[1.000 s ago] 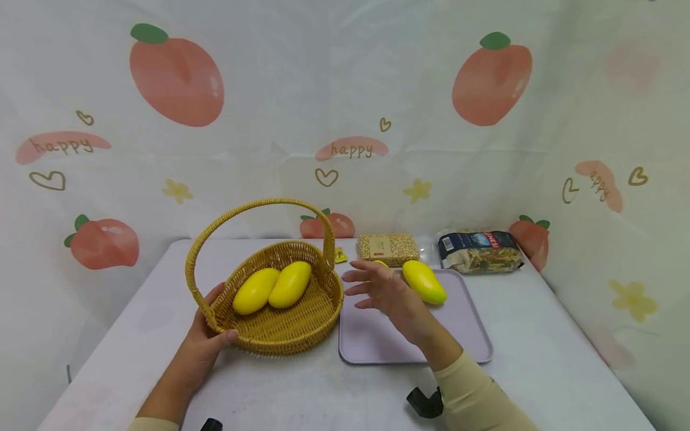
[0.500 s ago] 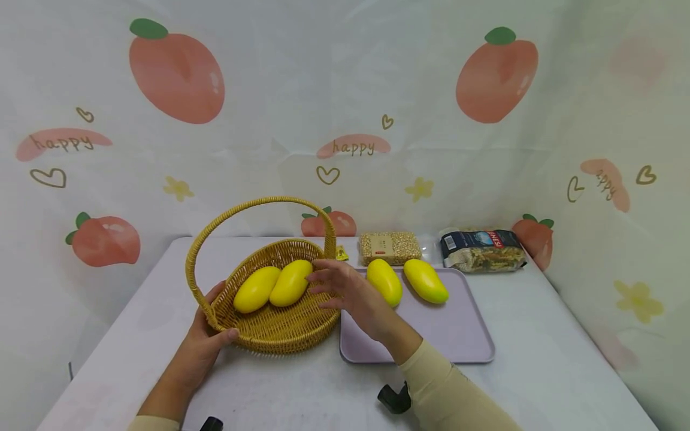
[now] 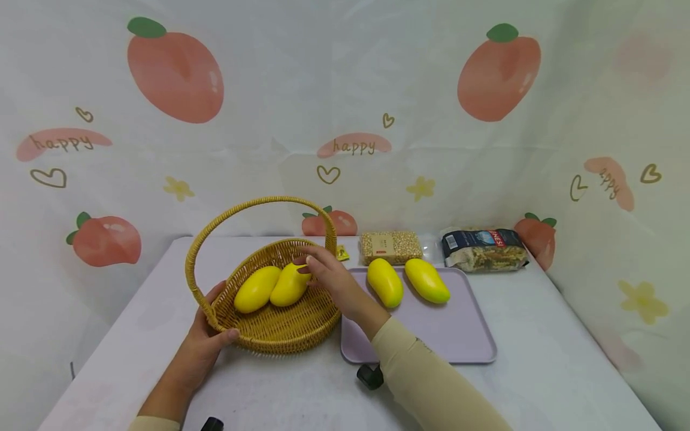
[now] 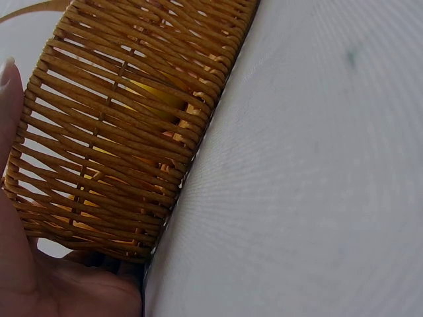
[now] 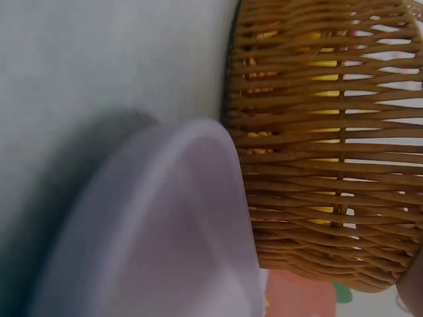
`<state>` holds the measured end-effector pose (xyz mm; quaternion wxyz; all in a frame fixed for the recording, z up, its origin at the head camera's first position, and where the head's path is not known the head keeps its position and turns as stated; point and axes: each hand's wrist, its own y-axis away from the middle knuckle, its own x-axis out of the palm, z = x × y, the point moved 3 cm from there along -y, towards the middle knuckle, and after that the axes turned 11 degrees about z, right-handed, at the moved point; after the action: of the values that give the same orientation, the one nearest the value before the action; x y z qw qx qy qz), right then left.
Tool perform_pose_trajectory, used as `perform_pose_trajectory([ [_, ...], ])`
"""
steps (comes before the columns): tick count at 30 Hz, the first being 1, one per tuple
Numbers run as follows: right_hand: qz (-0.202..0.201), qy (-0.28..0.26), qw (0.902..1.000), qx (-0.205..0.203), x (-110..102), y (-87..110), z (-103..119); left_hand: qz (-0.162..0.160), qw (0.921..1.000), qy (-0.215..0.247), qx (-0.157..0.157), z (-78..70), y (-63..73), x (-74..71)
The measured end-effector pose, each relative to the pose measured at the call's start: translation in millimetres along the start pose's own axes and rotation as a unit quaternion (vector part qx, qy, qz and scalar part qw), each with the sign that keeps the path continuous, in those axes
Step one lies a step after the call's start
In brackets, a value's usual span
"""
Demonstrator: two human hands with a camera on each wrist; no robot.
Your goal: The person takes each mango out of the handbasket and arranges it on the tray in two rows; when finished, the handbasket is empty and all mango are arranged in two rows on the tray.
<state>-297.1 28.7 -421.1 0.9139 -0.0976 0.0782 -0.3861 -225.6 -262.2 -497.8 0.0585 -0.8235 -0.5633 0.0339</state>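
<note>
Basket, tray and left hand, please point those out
Basket (image 3: 288, 323), head view, on its woven floor.
Tray (image 3: 428, 332), head view, on its bare surface.
Left hand (image 3: 202, 345), head view, near the thumb's base.

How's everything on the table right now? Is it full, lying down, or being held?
Basket: part full, handle up
Basket mangoes: lying side by side
Tray: flat, part full
Tray mangoes: lying, apart
Grain bag: lying down
Blue bag: lying down
Left hand: holding basket
Right hand: over a basket mango, touch unclear
</note>
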Motion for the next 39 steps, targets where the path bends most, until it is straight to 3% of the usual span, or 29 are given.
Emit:
perform_pose_trajectory([
  [6,-0.016,0.095,0.9952,0.017,0,-12.2,-5,0.000,1.0000,0.000,0.001,-1.3,-0.5,1.6],
  [11,0.000,0.203,0.9780,0.049,6,-19.9,-7,0.002,1.0000,0.002,0.001,-1.7,-0.2,0.8],
  [15,0.031,0.284,0.9547,0.083,11,-26.0,-10,0.003,1.0000,0.004,0.002,-0.8,-0.3,0.3],
  [25,0.071,0.439,0.8771,0.181,24,-30.5,-17,0.005,0.9999,0.008,0.004,-0.9,-0.4,0.7],
  [29,0.084,0.472,0.8574,0.187,28,-30.4,-18,0.007,0.9999,0.013,0.007,-1.4,-0.4,0.9],
  [30,0.087,0.473,0.8570,0.185,28,-30.5,-19,0.006,0.9999,0.012,0.006,-1.4,-0.4,0.9],
  [36,0.120,0.427,0.8797,0.171,28,-30.6,-18,0.002,1.0000,0.007,0.000,-2.5,-0.1,1.3],
  [39,0.149,0.408,0.8861,0.162,29,-31.0,-19,0.000,1.0000,0.006,-0.006,-3.4,0.2,1.5],
])
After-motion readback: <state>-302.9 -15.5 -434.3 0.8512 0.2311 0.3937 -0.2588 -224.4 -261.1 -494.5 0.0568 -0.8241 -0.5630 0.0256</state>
